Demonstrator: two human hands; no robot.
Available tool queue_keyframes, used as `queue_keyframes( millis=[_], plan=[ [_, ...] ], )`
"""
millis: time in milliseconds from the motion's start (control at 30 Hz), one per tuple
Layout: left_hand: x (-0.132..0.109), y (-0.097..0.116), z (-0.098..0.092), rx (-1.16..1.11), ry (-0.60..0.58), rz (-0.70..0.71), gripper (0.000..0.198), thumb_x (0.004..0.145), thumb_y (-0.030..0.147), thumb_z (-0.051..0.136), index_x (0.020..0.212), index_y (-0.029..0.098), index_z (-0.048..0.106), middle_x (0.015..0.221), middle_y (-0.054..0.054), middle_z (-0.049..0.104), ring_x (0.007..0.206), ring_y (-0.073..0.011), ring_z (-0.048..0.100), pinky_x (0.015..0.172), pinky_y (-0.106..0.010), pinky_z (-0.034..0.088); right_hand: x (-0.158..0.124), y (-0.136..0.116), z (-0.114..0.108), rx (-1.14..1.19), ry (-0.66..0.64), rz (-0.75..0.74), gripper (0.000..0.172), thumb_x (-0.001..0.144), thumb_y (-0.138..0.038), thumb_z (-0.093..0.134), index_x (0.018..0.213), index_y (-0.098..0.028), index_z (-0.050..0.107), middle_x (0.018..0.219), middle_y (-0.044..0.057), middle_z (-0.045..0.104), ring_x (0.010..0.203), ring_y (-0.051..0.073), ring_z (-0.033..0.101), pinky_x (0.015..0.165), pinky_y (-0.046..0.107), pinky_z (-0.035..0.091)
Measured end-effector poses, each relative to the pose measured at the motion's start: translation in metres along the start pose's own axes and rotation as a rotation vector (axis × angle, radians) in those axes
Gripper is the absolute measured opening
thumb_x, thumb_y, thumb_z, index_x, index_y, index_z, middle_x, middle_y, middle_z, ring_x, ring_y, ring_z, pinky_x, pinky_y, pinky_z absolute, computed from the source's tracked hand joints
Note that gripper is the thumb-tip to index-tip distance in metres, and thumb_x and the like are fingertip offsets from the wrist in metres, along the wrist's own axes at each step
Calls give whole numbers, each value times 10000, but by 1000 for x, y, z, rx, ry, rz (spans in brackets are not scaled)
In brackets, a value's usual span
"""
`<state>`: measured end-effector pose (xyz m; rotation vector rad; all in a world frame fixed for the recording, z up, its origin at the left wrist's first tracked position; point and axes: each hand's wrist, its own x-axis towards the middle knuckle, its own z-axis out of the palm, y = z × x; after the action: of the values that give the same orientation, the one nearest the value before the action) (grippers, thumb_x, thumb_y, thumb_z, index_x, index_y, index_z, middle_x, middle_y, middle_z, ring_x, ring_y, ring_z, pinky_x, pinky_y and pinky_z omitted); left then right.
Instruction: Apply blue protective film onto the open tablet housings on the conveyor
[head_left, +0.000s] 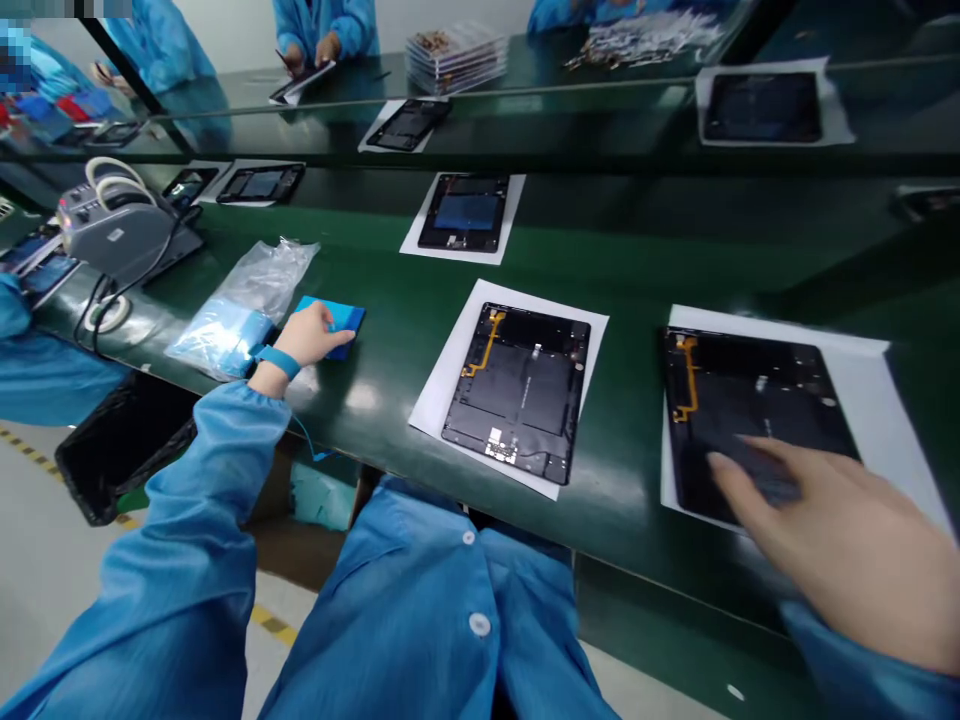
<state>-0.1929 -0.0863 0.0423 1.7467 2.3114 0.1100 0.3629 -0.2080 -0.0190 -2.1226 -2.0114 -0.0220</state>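
**Right tablet shell [739, 385] lies nearest the right hand [847, 530]**

On the counter [631, 370], it sits forward-left of that hand's slightly parted, blurred fingers, long axis apparently front to back. The left hand [304, 335] touches a blue pad [351, 318], grip unclear.

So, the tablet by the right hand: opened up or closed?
Opened up: the tablet lies inner side up, its orange flex cable exposed near the left edge.
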Motion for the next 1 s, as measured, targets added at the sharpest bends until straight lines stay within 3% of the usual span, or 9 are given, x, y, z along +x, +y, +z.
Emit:
queue_keyframes(
  millis=[133, 300, 400, 500, 567, 633, 667, 833, 1000],
  plan=[
    [7, -16, -3, -88, -74, 13, 329, 735, 451, 795, 843, 206, 603, 855, -60, 711, 835, -228, 679, 822, -359, 539, 6, -58, -12, 79, 8, -123, 420, 920, -552, 465, 1165, -301, 696, 1098, 181, 763, 998, 408, 721, 745, 529, 586],
    [11, -31, -11, -223, -208, 84, 268, 776, 470, 705, 803, 209, 646, 748, -33, 680, 721, -175, 644, 714, -314, 536, 8, -99, -14, 300, 49, -195, 324, 944, -491, 541, 1076, -257, 722, 1051, 160, 781, 996, 378, 744, 829, 522, 596],
    [3, -31, -19, -229, -192, 105, 258, 812, 457, 626, 758, 205, 615, 670, -18, 603, 655, -167, 573, 664, -311, 491, 6, -136, -16, 523, 8, -228, 248, 951, -476, 585, 1041, -300, 733, 1050, 127, 778, 984, 348, 738, 881, 538, 586],
    [-28, -9, -23, -253, -44, 158, 258, 877, 460, 539, 818, 210, 561, 687, 0, 553, 660, -160, 527, 654, -300, 451, 2, -195, -18, 823, -123, -258, 230, 942, -462, 644, 1095, -317, 734, 1035, 83, 769, 884, 288, 722, 839, 501, 595],
    [-60, 15, -23, -358, 30, 289, 286, 926, 493, 523, 880, 213, 565, 710, 12, 552, 654, -151, 523, 638, -288, 444, 2, -238, -17, 1036, -238, -265, 414, 903, -494, 703, 1263, -289, 690, 1123, 85, 756, 819, 254, 704, 791, 471, 602],
    [-92, 38, -21, -469, -77, 415, 284, 939, 499, 556, 907, 221, 602, 776, 6, 611, 683, -149, 562, 649, -281, 473, 5, -272, -13, 1174, -326, -262, 638, 821, -537, 791, 1369, -254, 626, 1231, 102, 728, 815, 235, 696, 766, 443, 604],
    [-104, 46, -20, -528, -149, 466, 273, 938, 493, 575, 895, 227, 619, 789, 4, 629, 694, -149, 578, 652, -279, 485, 7, -284, -11, 1212, -344, -250, 631, 807, -543, 803, 1334, -237, 637, 1159, 95, 739, 804, 229, 689, 759, 429, 600],
    [-118, 58, -10, -704, -372, 537, 300, 899, 519, 685, 784, 242, 683, 738, 1, 682, 669, -152, 611, 652, -281, 525, 7, -293, -5, 1237, -376, -278, 254, 839, -447, 760, 950, -244, 657, 811, 4, 689, 719, 187, 644, 713, 359, 563],
    [-108, 47, 4, -717, -450, 590, 283, 901, 509, 724, 813, 241, 753, 783, -18, 752, 718, -168, 674, 706, -284, 559, -3, -288, -3, 1174, -287, -332, 99, 823, -289, 672, 892, -226, 637, 780, 1, 674, 725, 176, 649, 730, 330, 557]
  ],
)
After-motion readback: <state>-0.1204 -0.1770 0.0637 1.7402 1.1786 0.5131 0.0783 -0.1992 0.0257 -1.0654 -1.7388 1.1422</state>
